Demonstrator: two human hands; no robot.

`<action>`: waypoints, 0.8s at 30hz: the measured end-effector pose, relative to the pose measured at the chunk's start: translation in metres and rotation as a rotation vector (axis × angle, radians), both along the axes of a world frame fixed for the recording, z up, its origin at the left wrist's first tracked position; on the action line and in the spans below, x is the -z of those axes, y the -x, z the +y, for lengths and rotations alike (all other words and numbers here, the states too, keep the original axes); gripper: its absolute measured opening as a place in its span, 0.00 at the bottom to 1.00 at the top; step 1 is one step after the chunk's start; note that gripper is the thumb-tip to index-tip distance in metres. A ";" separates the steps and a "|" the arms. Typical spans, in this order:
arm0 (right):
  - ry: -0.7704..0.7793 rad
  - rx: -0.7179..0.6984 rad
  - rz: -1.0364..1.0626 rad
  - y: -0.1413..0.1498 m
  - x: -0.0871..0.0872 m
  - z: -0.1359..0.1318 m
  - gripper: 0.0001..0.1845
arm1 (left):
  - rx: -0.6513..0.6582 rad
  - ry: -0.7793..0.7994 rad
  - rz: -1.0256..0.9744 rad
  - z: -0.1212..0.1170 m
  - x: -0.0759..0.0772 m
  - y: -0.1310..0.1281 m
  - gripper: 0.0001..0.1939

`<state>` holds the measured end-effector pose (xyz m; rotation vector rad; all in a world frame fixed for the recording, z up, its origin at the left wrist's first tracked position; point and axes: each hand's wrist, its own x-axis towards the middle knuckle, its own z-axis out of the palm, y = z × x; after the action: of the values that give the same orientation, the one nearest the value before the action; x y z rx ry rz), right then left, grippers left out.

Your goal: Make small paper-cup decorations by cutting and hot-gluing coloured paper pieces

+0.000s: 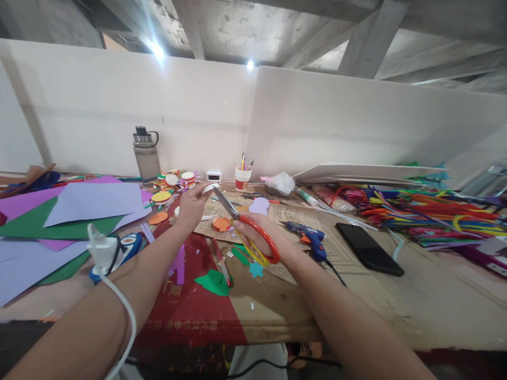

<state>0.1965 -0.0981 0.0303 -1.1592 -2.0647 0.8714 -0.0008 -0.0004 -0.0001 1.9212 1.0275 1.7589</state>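
Note:
My right hand [263,232] is closed round the orange and yellow handles of a pair of scissors [245,221], whose blades point up and left. My left hand [193,203] pinches a small white strip of paper [209,187] just above the blade tips. Both hands hover over a brown cardboard sheet [285,214] on the table, where an orange paper disc [221,224] and a pale lilac cut-out [259,206] lie. Green [214,282] and teal [256,269] paper shapes sit nearer to me.
Large coloured paper sheets [71,211] cover the left. A charger with white cable [103,248], a water bottle [146,155], a pen cup [242,178], a blue glue gun [311,237], a black phone [368,241] and several pipe cleaners [428,214] surround the work spot.

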 end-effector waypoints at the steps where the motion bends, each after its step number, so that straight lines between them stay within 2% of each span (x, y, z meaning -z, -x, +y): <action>1: -0.002 -0.002 0.005 0.001 -0.001 -0.001 0.15 | 0.007 0.000 0.000 0.000 0.000 0.000 0.15; 6: 0.000 -0.004 0.021 0.002 -0.002 -0.002 0.14 | 0.023 0.008 -0.027 0.000 0.000 0.000 0.16; 16: 0.015 -0.014 0.070 0.004 0.008 0.004 0.11 | -0.001 0.027 -0.055 0.000 0.001 -0.001 0.14; 24: -0.022 -0.034 0.078 0.003 0.018 0.010 0.15 | 0.054 0.067 -0.099 0.002 0.002 -0.002 0.15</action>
<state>0.1935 -0.0882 0.0126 -1.0652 -2.0314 0.8939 0.0015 0.0013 -0.0021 1.7862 0.9774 1.7489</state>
